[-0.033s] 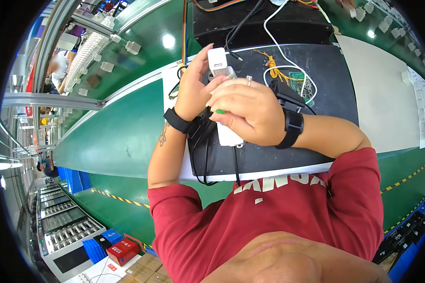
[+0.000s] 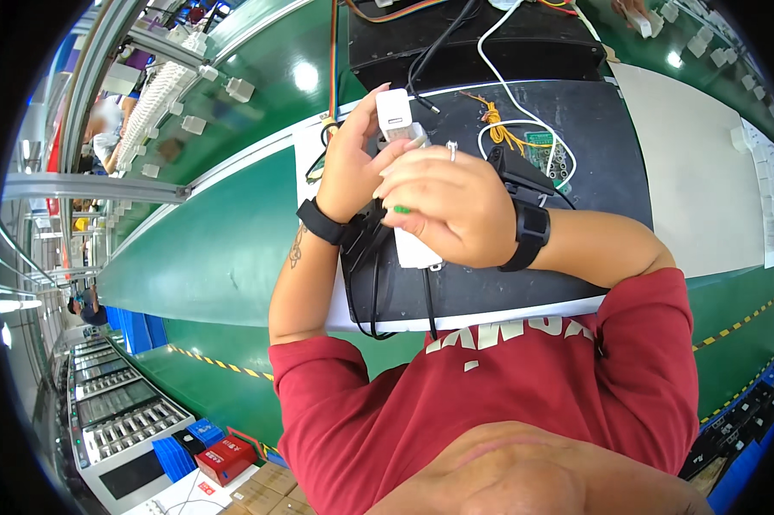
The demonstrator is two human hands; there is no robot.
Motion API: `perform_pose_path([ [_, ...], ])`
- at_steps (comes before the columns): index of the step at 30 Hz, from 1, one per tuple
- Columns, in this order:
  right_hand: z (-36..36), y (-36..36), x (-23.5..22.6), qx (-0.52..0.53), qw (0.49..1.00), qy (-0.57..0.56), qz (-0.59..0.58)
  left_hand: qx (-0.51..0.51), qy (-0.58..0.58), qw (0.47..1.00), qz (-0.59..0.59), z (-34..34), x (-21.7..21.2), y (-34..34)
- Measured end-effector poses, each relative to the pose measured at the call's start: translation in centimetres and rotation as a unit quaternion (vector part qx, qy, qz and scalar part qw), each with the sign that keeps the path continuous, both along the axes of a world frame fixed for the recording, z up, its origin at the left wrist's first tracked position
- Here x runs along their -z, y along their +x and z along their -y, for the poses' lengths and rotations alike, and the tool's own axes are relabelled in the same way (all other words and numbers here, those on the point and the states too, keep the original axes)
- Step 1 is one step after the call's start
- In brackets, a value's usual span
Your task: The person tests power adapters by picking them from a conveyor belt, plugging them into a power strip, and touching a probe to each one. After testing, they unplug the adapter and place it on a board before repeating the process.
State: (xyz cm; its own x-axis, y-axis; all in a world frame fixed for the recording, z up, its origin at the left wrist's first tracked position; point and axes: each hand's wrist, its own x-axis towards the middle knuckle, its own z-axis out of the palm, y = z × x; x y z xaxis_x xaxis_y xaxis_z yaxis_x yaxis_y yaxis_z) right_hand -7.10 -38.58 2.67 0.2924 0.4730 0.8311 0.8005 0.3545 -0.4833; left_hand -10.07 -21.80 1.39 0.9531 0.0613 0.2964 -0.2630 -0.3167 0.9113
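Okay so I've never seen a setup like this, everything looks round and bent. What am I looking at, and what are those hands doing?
There's no robot here: these are a person's own bare hands. A wide fisheye camera on their head looks down, which bends straight edges. The left hand holds a small white block with a slot. The right hand reaches across, over another white piece; its exact grip is hidden. On the black surface beyond lie a yellow wire bundle and a green circuit board.
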Motion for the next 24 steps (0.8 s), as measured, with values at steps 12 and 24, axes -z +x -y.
perform_pose_path([
  [12, 1.9, 0.5, -1.5, 0.001, 0.990, -0.142, 0.022, -0.011, 0.160, 0.987, -0.022, -0.3, -1.4, 0.5],
  [24, 18.9, 19.9, 0.2, 0.450, 0.856, -0.253, -0.019, -0.273, 0.451, 0.845, 0.084, -10.8, -5.5, 5.3],
])
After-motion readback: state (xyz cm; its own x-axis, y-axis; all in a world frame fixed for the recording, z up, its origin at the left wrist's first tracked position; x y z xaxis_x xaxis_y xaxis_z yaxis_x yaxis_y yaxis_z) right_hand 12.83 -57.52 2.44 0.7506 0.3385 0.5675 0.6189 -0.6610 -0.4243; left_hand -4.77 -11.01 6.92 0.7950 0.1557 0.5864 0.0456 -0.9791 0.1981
